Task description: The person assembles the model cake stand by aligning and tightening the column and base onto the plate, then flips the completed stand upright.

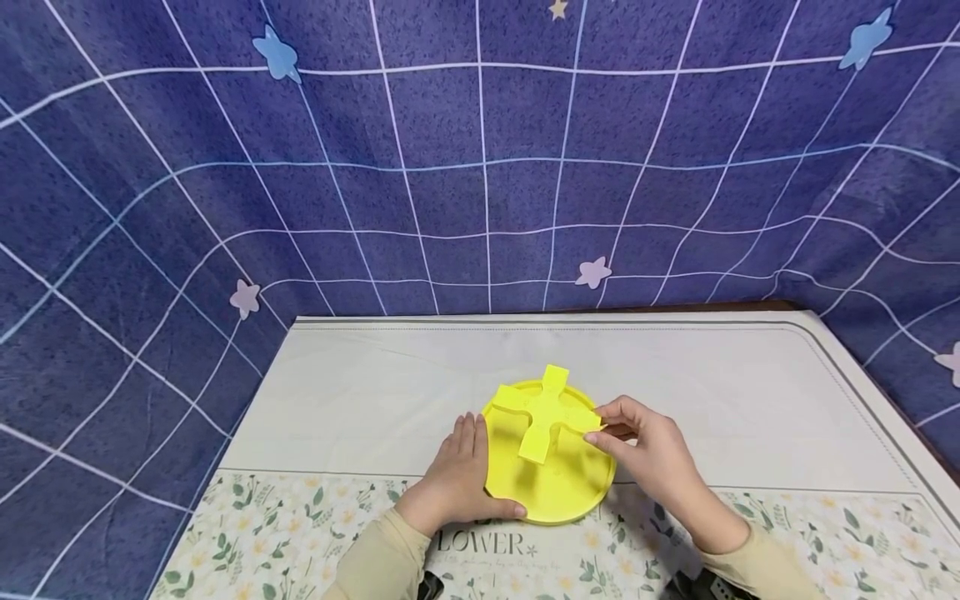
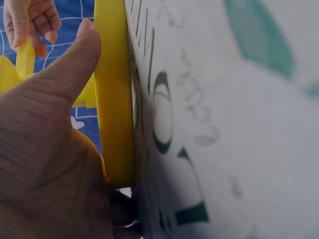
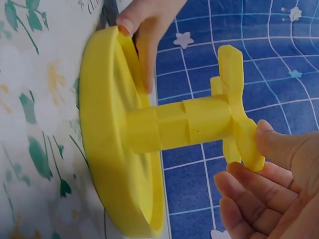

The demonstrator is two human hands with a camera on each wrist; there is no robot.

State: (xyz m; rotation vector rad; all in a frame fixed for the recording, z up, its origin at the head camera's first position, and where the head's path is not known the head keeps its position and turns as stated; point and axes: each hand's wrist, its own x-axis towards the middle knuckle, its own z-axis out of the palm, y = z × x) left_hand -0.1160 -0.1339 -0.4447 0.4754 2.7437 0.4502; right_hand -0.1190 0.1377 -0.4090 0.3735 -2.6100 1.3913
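left hand (image 1: 457, 479): fingers flat against disc (image 1: 551, 487) rim, thumb along its near edge | right hand (image 1: 652, 458): fingers pinch an arm of cross top (image 1: 546, 412) | disc on counter (image 1: 750, 400), cross on its post (image 3: 179, 124)

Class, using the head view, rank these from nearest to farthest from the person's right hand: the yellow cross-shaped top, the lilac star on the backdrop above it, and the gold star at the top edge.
Measured from the right hand:
1. Yellow cross-shaped top, touching its fingertips, just left.
2. Lilac star, above, on the backdrop.
3. Gold star, top edge.

"LOWER" printed on the floral tablecloth (image 1: 300, 533), first letter hidden
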